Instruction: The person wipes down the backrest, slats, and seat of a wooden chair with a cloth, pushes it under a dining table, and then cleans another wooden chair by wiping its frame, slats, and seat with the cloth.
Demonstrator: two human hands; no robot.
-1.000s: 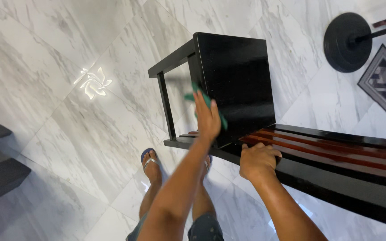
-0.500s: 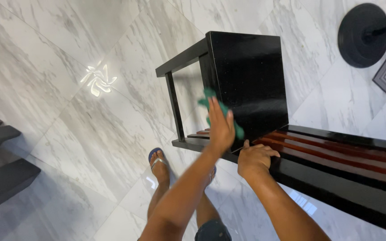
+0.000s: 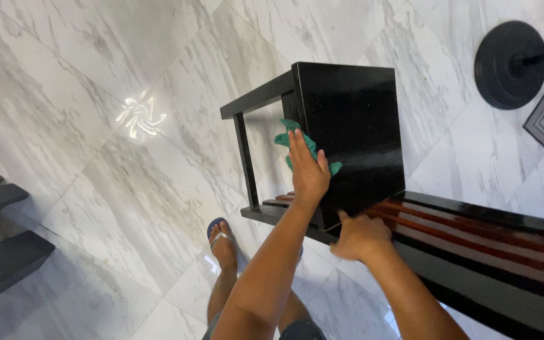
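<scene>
The left hand (image 3: 308, 171) presses a crumpled green cloth (image 3: 297, 146) flat against the glossy black end panel (image 3: 354, 132) of a bench, near the panel's left edge; its fingers (image 3: 294, 143) lie stretched out and close together over the cloth, pinning it rather than gripping it. The right hand (image 3: 360, 236) rests just below the panel, on the front edge of the bench's slatted surface (image 3: 473, 236), its fingers curled loosely onto the black rail, holding nothing. Red-brown slats run away from the panel to the right. Left of the panel stands the bench's thin black leg frame (image 3: 247, 157). Below it a foot in a blue sandal (image 3: 220, 236) stands on the white marble floor (image 3: 96, 157). A black weight plate (image 3: 505, 66) lies well right of the panel.
</scene>
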